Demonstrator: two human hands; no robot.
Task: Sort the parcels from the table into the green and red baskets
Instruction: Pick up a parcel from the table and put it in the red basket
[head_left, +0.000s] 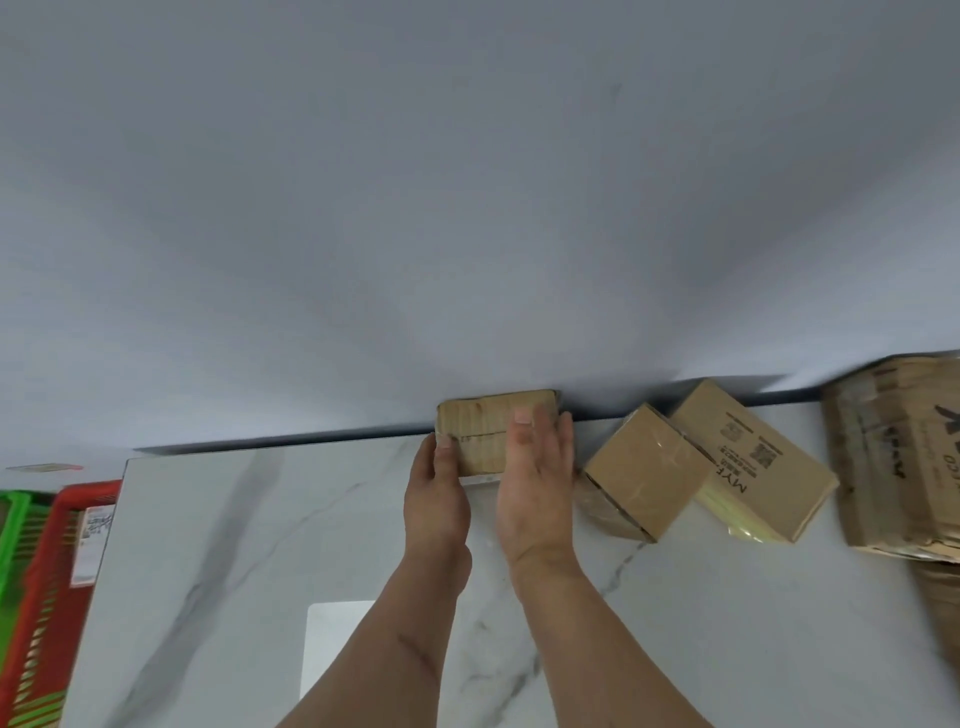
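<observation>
A small taped cardboard parcel (480, 434) stands at the far edge of the white marble table (234, 545), against the wall. My left hand (436, 499) grips its left side and my right hand (537, 488) presses its right side, thumb over the front face. To the right lie a small brown box (644, 473), a longer box printed "MYF" (753, 457) and a large wrapped parcel (898, 457). Off the table's left edge sit the red basket (47, 587) and the green basket (13, 525).
A blank grey wall (467, 182) rises right behind the table. A white sheet (337, 644) lies on the near part of the table. A parcel with a white label (93, 540) rests inside the red basket. Another brown parcel (940, 603) shows at the right edge.
</observation>
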